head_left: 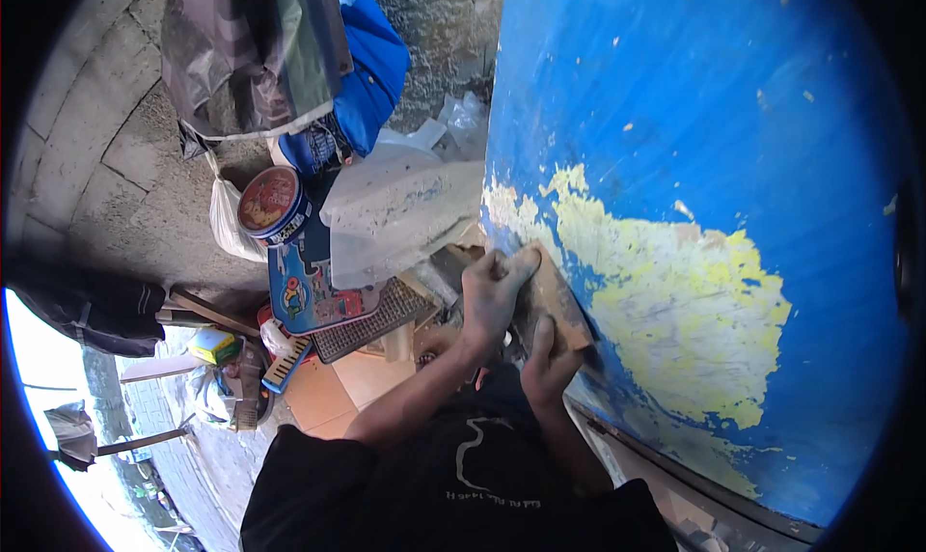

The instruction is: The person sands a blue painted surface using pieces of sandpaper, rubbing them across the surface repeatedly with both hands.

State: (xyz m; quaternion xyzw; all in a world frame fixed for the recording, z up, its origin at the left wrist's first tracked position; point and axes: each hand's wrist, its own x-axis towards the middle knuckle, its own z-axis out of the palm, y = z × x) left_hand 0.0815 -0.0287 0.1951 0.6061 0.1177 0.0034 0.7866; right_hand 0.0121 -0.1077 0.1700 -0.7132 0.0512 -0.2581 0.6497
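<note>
A flat brown block (559,303), like a wooden sanding block, rests against a large curved blue painted panel (675,108). My left hand (490,296) grips its upper end, thumb stretched along the top. Lower down, my right hand (550,367) holds the near end with its thumb pressed on the block and the fingers curled out of sight. Right beside the block, the blue paint gives way to a ragged pale yellow and whitish patch (680,306). The block's face toward the panel is hidden.
Left of my hands lie a translucent plastic sheet (395,214), a round tin (268,205), a blue picture board (297,296), a dark textured mat (371,322) and a toy keyboard (286,364). A tarp (251,55) and blue bag (371,65) hang at the far left by a wall.
</note>
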